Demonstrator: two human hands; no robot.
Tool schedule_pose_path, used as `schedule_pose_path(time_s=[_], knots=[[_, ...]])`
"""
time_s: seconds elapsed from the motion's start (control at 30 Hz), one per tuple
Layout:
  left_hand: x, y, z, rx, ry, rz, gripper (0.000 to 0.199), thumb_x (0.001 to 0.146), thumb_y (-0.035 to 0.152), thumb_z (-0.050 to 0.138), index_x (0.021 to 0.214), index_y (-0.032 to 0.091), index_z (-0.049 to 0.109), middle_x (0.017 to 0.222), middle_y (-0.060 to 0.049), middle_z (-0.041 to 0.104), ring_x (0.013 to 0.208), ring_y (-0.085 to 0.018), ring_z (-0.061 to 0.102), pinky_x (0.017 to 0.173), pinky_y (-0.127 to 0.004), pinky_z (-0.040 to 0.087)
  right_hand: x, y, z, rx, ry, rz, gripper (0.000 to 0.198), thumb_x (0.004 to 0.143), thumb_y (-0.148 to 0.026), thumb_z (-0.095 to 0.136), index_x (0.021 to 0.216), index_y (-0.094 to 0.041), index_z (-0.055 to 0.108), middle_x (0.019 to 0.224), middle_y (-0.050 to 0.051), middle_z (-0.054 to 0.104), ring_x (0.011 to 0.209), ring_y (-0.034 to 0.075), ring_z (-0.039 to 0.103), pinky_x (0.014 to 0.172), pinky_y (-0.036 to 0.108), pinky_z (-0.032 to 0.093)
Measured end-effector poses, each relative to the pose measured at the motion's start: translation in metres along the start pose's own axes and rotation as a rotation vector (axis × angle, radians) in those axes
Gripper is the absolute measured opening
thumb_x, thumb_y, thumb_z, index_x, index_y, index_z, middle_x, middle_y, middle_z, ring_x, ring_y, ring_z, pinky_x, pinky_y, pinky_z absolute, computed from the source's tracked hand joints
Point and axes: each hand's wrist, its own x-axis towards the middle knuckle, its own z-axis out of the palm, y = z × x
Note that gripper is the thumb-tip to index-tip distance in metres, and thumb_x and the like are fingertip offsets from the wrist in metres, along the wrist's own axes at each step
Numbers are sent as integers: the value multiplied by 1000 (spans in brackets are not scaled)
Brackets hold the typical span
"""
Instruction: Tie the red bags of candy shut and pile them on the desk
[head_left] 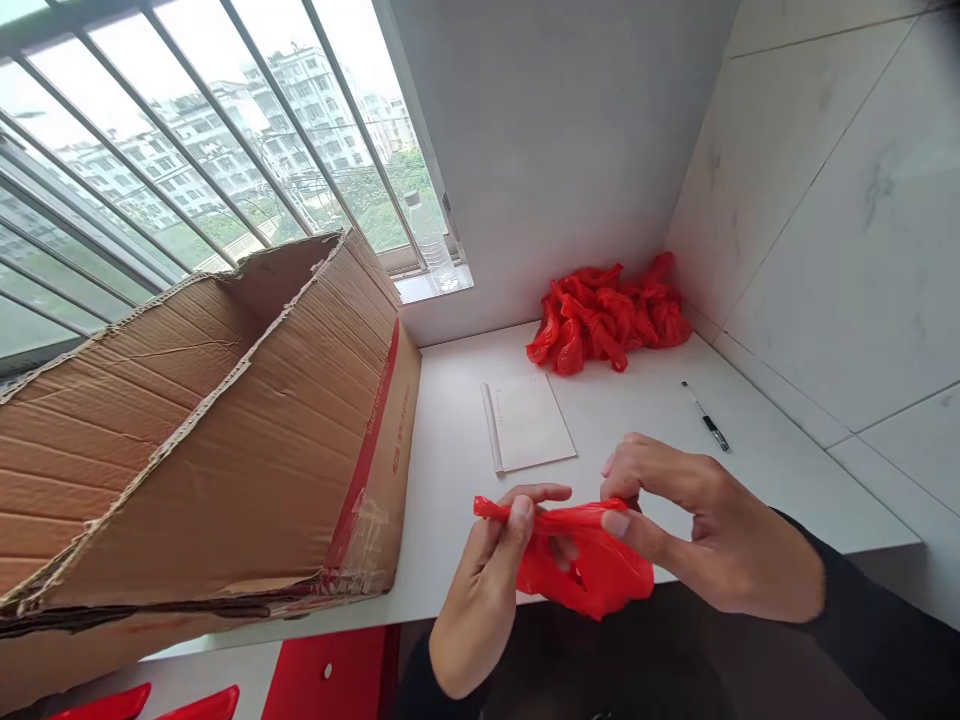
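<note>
A thin red plastic bag (600,575) is stretched between my two hands above the front edge of the white table. My left hand (484,585) pinches its gathered end, a short twisted tip poking out past the thumb. On the other side, my right hand (697,520) grips the bag's upper edge between thumb and fingers. The lower part of the bag hangs loose, and some left fingers are hidden behind it. Beyond my hands lies a notepad (536,425) with a few small marks on its page.
A big open cardboard box (247,450) fills the left side. Crumpled red bags (600,315) lie piled against the back wall. A black-and-clear pen (706,418) rests at the right on the white table (457,400). One clear bottle (433,245) stands on the sill by the barred window.
</note>
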Motion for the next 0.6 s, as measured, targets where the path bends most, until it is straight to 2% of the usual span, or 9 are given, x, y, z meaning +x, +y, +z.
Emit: schedule_pose_path(time_s=[0.1, 0.2, 0.23, 0.27, 0.33, 0.4, 0.43, 0.53, 0.6], knots=[[8, -3, -2, 18, -79, 27, 30, 99, 43, 55, 102, 17, 70, 91, -6, 67, 85, -17, 61, 82, -29, 47, -5, 7, 1, 65, -90, 41, 15, 99, -31, 58, 86, -23, 58, 85, 2, 60, 84, 19, 55, 78, 34, 45], [12, -5, 0, 162, -113, 131, 7, 90, 22, 66, 90, 17, 70, 91, -5, 64, 80, -15, 60, 74, -27, 47, 5, 21, 10, 152, -70, 46, 20, 103, -39, 50, 110, -25, 63, 116, 7, 64, 112, 23, 57, 98, 39, 44], [13, -6, 1, 250, -91, 186, 9, 85, 10, 65, 87, 18, 69, 92, -4, 63, 79, -14, 59, 72, -26, 47, 10, 27, 15, 187, -71, 53, 26, 105, -40, 45, 118, -25, 61, 120, 7, 64, 114, 23, 57, 101, 40, 43], [14, -7, 2, 357, -53, 250, 21, 79, 0, 61, 85, 19, 68, 91, -2, 62, 78, -13, 58, 70, -25, 46, 15, 33, 20, 220, -86, 74, 30, 107, -41, 41, 124, -24, 59, 118, 7, 65, 111, 22, 59, 100, 39, 44], [17, -14, 1, 607, 60, 418, 40, 71, -12, 51, 89, 20, 66, 89, -1, 62, 75, -12, 57, 65, -23, 45, 22, 46, 32, 270, -125, 146, 35, 108, -43, 36, 124, -22, 59, 97, 4, 67, 89, 19, 62, 85, 35, 48], [22, -25, -2, 790, 192, 596, 45, 74, -14, 48, 99, 21, 64, 91, -1, 63, 75, -12, 60, 63, -22, 46, 26, 58, 43, 293, -157, 214, 36, 107, -43, 36, 120, -20, 60, 77, 0, 62, 69, 16, 56, 69, 31, 46], [24, -32, -4, 836, 245, 668, 44, 79, -12, 48, 103, 21, 63, 96, -3, 64, 78, -13, 62, 64, -22, 48, 26, 64, 49, 298, -172, 231, 34, 106, -42, 38, 120, -20, 60, 73, -1, 59, 64, 15, 52, 64, 30, 43], [32, -49, -11, 858, 301, 785, 37, 90, -6, 49, 113, 21, 61, 111, -7, 64, 94, -15, 68, 75, -23, 54, 28, 75, 60, 366, -240, 208, 30, 102, -40, 48, 120, -19, 60, 77, -1, 60, 65, 15, 52, 62, 29, 44], [35, -54, -14, 872, 293, 823, 39, 93, -2, 51, 122, 22, 60, 116, -9, 63, 103, -15, 67, 82, -23, 56, 28, 78, 62, 402, -240, 191, 27, 100, -41, 52, 110, -19, 62, 81, 1, 62, 69, 15, 55, 66, 30, 46]])
